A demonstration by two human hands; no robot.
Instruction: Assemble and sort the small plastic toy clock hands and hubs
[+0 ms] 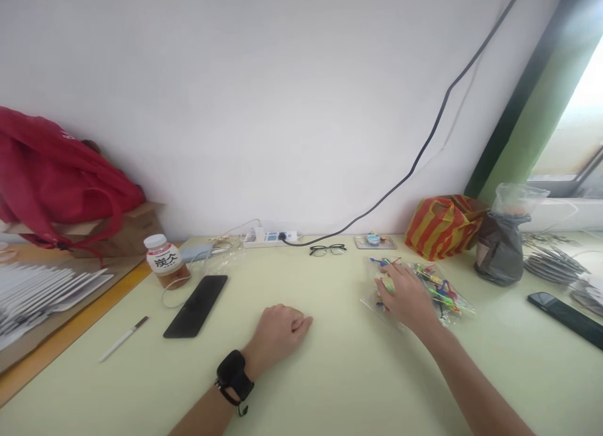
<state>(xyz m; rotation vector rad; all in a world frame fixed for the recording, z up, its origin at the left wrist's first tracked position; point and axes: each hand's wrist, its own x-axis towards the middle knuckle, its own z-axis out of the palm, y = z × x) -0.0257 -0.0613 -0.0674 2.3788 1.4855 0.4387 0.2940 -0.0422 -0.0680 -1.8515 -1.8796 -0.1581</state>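
My left hand (279,333) rests on the pale green table, its fingers curled into a loose fist, with nothing showing in it. A black band with a dark case is strapped round that wrist. Over the left part of a clear plastic bag (370,307) lies my right hand (404,293), thumb and fingers bent around it, with a bit of bright green showing between them. Small plastic pieces (445,293) in red, blue, yellow and green fill the bag, which lies flat. The palm hides part of the bag.
Eyeglasses (328,250), a power strip (271,237) and a small clear tray (375,242) line the wall. Left are a phone (196,306), a bottle (166,263) and a pen (123,339). Right are a striped bag (440,225), a grey bag (500,250) and another phone (568,316).
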